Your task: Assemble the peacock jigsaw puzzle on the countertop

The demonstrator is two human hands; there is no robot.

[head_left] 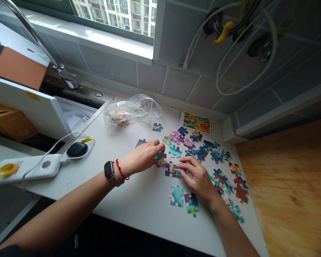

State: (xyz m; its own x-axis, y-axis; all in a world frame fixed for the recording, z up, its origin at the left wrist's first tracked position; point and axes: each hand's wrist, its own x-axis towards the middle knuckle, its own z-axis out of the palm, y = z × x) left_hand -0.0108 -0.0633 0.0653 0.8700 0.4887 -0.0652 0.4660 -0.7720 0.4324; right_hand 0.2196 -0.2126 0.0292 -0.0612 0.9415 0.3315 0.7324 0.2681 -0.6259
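My left hand (147,155), with a watch and a red cord on its wrist, is closed in a pinch on a jigsaw puzzle piece (160,157) in teal and purple. Just to the right, the bent fingers of my right hand (194,175) grip dark blue, multicoloured jigsaw pieces (171,169) on the white counter, partly covering them. Nearer to me lie a teal piece with a rabbit (177,196) and a dark blue and green piece (192,204). A purple-blue piece (140,142) is partly behind my left hand. Many loose pieces (200,152) spread behind and right of my hands.
A clear plastic bag (131,110) of pieces sits at the back, left of a picture card (196,122). A power strip (29,167) with a cable and a black plug (77,150) lies left. Beyond are a sink, a faucet (66,76) and boxes. Wood (289,185) borders the right.
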